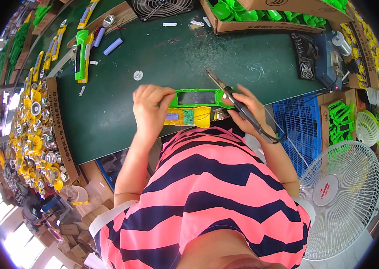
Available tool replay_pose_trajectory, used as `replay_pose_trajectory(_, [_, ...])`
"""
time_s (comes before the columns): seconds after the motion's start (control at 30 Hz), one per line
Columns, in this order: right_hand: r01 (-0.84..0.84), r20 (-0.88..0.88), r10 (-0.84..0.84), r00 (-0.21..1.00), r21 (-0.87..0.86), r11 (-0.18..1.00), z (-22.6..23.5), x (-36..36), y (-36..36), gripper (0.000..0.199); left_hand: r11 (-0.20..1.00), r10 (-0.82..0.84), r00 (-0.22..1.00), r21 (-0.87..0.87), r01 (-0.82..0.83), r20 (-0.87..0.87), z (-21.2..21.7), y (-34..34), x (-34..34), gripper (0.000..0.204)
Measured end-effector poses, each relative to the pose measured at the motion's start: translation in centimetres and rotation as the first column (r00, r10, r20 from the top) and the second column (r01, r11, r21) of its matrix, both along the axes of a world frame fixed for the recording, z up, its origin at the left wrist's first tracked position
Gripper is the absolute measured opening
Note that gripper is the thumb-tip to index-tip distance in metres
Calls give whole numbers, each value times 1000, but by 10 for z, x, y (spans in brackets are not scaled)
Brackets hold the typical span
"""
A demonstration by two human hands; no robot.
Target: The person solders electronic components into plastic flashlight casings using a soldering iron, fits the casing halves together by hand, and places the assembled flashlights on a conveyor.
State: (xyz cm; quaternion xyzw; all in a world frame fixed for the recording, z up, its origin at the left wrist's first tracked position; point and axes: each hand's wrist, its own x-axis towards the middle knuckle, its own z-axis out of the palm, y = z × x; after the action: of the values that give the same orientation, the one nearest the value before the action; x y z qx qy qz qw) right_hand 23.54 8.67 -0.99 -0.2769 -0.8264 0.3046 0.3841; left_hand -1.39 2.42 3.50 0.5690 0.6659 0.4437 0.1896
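Note:
My left hand (150, 106) pinches the left end of a green plastic casing half (174, 98) with a dark panel set in it. My right hand (251, 109) grips a soldering iron (245, 112), its tip pointing up and left, away from the casing. The fingers of that same hand also touch the casing's right end. Just below lies a yellow casing half (204, 117) with a small green circuit board (188, 117) and a purple battery cell (172, 117). A silvery lamp head (220, 115) shows at its right end, partly hidden.
Loose battery cells (113, 46) and a green-and-yellow lamp (81, 56) lie at the left. A carton of green shells (268, 28) stands at the back. Yellow lamp parts fill a box (62, 130) on the left. Soldering equipment (328, 60) is far right; below stands a fan (339, 199).

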Motion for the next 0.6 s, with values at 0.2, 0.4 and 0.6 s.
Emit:
replay_pose_trajectory(0.2, [81,-136,-56,989,181,980,15,-20,3,25,947,-320,775,-196,253,-545,-7,14,-17,2])
replay_pose_trajectory(0.4, [-56,-313,-366,876,-821,568,1,-40,-9,14,912,-380,731,-360,196,-567,-7,17,-8,5])
replay_pose_trajectory(0.6, [-22,-250,-328,911,-824,567,0,-46,-9,13,914,-378,682,-370,167,-626,-11,17,-8,5])
